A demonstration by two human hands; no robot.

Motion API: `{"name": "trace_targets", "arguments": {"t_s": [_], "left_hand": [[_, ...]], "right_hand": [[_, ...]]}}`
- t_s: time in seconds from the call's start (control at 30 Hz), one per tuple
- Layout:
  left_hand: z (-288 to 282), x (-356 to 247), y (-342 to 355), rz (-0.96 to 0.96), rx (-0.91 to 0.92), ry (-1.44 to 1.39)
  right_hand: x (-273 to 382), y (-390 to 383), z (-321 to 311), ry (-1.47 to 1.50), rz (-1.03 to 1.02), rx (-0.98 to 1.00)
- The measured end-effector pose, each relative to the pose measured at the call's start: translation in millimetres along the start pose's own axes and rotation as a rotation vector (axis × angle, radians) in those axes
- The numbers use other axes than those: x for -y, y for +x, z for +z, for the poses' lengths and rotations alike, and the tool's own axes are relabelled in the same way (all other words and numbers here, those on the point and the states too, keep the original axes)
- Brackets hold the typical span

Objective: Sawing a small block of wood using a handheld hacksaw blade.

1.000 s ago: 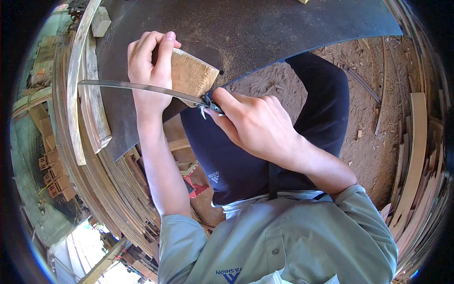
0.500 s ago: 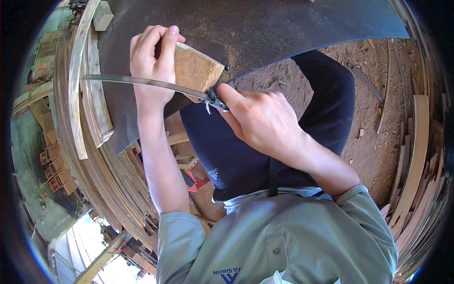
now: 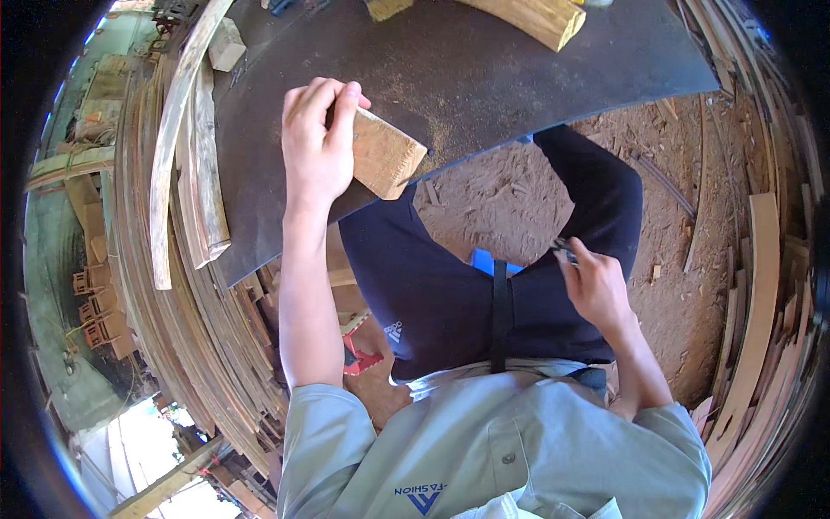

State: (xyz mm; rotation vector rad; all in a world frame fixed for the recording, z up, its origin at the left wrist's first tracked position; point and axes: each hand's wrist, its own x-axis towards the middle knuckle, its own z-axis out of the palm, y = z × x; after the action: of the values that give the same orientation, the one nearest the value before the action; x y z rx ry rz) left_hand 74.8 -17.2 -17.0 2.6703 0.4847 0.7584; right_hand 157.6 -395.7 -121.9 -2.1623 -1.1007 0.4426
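My left hand (image 3: 320, 143) is closed over the far left end of a wooden block (image 3: 386, 156), pressing it onto the dark sheet-topped table (image 3: 285, 216). The block's near corner juts past the table's edge, over my lap. Fine splinters fringe its right end. Away to the right, above my right thigh, my right hand (image 3: 596, 290) is closed on a saw. Only a short dark metal part of the saw (image 3: 565, 251) shows by the thumb and forefinger; its thin blade cannot be made out from here.
Sawdust (image 3: 441, 130) lies beside the block. A thick curved timber piece (image 3: 536, 22) rests at the table's far side. Long boards (image 3: 177, 156) line the left edge, with stacked strips beyond. More planks (image 3: 752, 303) stand at right. A blue object (image 3: 493, 262) shows between my legs.
My right hand has drawn the saw away from the block, back and to the right over my thigh. The left hand keeps its hold on the block. The view has shifted, showing more of the far table.
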Motion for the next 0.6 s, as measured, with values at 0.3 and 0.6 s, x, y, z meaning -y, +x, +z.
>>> {"name": "trace_targets", "arguments": {"t_s": [0.3, 0.6], "left_hand": [[-9.3, 5.2, 10.2, -0.2, 0.012, -0.233], [-3.1, 42.9, 65.2, -0.212, 0.112, -0.063]], "right_hand": [[72.9, 64.7, 1.6, 0.196, -0.205, 0.008], [125.6, 110.2, 24.8, 0.217, -0.332, -0.027]]}}
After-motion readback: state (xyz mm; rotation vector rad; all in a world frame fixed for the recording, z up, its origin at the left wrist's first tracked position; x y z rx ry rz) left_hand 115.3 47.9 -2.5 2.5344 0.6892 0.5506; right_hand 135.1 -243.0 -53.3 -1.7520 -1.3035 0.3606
